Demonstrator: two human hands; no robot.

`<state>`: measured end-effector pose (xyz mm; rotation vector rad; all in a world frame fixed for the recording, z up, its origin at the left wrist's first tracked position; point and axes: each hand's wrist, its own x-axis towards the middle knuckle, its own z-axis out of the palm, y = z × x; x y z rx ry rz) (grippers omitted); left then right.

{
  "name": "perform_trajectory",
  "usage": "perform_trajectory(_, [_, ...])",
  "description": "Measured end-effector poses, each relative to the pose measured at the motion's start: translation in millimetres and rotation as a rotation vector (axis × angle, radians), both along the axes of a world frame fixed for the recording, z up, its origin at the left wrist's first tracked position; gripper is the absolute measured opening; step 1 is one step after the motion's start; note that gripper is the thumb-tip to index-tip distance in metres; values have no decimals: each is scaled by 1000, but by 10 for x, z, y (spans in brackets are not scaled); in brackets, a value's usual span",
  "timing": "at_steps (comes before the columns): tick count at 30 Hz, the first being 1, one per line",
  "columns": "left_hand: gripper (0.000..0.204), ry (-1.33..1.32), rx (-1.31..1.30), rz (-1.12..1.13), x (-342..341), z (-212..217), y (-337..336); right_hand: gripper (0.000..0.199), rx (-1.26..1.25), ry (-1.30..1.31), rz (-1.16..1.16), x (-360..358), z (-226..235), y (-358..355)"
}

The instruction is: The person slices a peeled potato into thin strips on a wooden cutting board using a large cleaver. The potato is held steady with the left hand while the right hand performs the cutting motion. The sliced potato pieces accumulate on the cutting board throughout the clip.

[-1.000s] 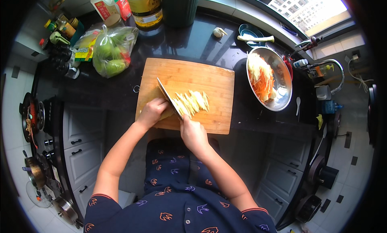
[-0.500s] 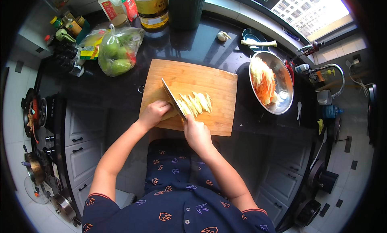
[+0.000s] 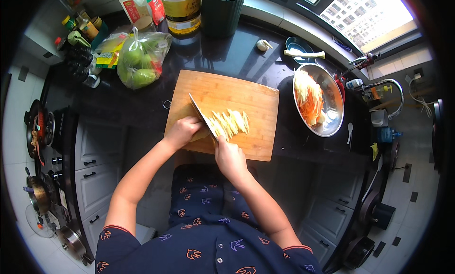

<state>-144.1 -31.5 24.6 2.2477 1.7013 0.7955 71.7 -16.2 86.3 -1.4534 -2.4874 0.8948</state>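
My right hand (image 3: 230,158) grips a kitchen knife (image 3: 201,114) by its handle, the broad blade slanting away to the far left over the wooden cutting board (image 3: 222,84). On the blade's left side my left hand (image 3: 184,132) presses down with curled fingers on a piece of pale yellow vegetable (image 3: 201,133). Most of that piece lies under the hand and behind the blade, so its exact kind does not show. Thin pale yellow shreds (image 3: 233,122) lie in a row on the board, just right of the blade.
Right of the board stands a metal bowl (image 3: 334,108) with orange and pale shreds (image 3: 310,98). Garlic (image 3: 263,45) and a small dark dish (image 3: 298,44) lie beyond. A plastic bag of green produce (image 3: 142,60) sits far left, a white spoon (image 3: 350,132) far right.
The knife and both hands hold nearly the same place, the blade shifted very slightly left. The view has tilted a little; the shreds look the same.
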Motion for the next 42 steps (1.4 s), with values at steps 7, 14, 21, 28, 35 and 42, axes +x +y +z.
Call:
perform_trajectory(7, [14,-24,-25,33,9,5,-30,13,-11,54,0,14,255,34])
perform_trajectory(14, [14,9,17,22,2,-29,-23,14,23,46,-7,22,-11,40])
perform_trajectory(21, [15,44,36,86,54,-34,-67,14,-18,82,-16,26,130,-6])
perform_trajectory(28, [15,60,59,62,34,-24,-33,14,-32,32,5,30,90,22])
perform_trajectory(35, [17,50,63,67,53,-2,-46,11,-31,50,0,57,28,-12])
perform_trajectory(42, [17,53,52,50,40,-6,-74,13,-13,29,-15,49,-52,-74])
